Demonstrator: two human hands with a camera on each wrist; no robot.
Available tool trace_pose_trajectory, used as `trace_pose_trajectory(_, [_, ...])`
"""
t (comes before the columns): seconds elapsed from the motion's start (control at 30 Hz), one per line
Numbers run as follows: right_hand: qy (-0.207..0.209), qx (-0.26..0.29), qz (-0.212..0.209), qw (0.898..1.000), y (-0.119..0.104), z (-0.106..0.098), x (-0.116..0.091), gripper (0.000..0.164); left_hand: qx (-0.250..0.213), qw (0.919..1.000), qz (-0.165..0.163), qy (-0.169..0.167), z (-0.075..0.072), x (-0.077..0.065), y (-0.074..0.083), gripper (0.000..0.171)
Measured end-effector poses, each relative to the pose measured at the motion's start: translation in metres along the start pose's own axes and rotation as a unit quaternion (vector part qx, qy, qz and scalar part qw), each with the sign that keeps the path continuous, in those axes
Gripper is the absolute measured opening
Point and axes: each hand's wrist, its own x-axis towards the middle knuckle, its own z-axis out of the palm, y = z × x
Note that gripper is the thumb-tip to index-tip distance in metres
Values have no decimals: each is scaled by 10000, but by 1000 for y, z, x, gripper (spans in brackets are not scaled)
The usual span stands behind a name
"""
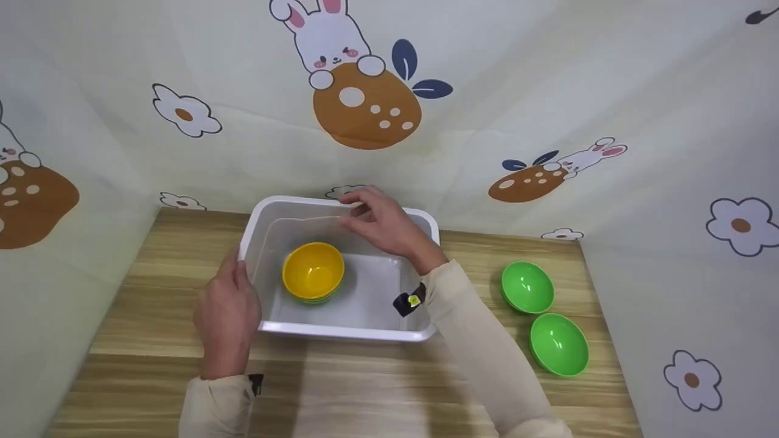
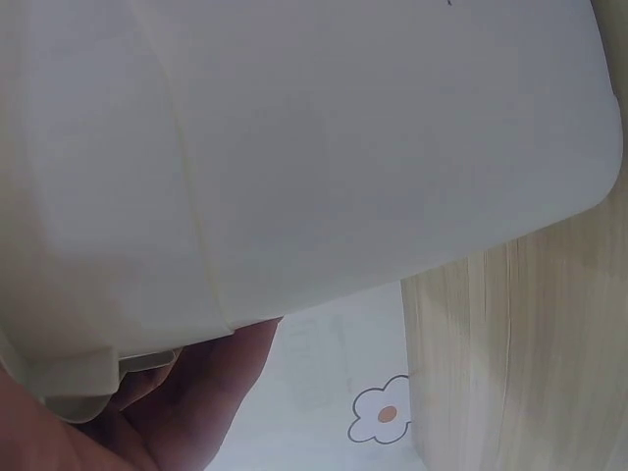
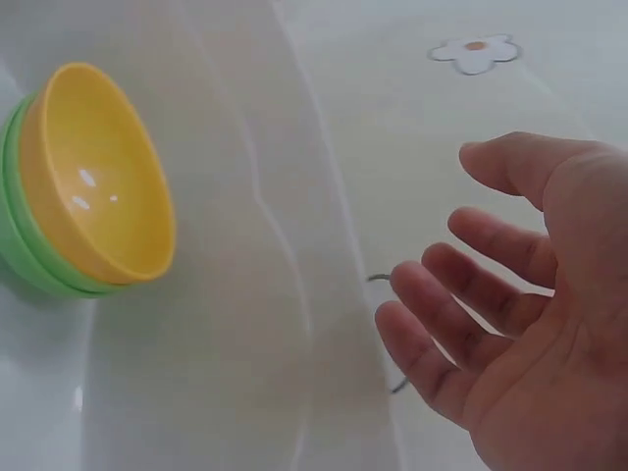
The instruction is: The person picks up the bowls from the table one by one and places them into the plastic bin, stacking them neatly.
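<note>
A white plastic tub (image 1: 341, 331) stands on the table, and my left hand (image 1: 230, 310) grips its left rim. In the left wrist view the fingers (image 2: 221, 388) curl beneath the rim, by the outer wall (image 2: 383, 147). Inside the tub, left of its middle, a yellow bowl (image 1: 313, 271) sits stacked on green bowls (image 3: 44, 260), tilted in the right wrist view by the camera's angle. Over the tub's back rim hovers my right hand (image 1: 386, 222), its fingers loosely bent and holding nothing. The right wrist view shows a gap between thumb and fingers (image 3: 422, 294).
Two green bowls, one farther back (image 1: 527, 287) and one nearer (image 1: 559, 345), stand side by side on the wooden table (image 1: 365, 389) right of the tub. A patterned cloth wall (image 1: 243, 164) rises close behind the tub and along both sides.
</note>
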Motion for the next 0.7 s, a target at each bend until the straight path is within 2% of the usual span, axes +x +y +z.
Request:
trace_pose_trajectory(0.3, [658,196,-91,9976,4,-34,-29,40,67,9999,-73,-59,0,1,1,49])
trace_pose_trajectory(0.47, [897,103,-77,9959,17,-51,-45,45,40,10000,-15,35,1,2,0,48])
trace_pose_trajectory(0.7, [1290,19,20,9916,36,-70,-70,52,66,10000,-4,-8,1,2,0,49])
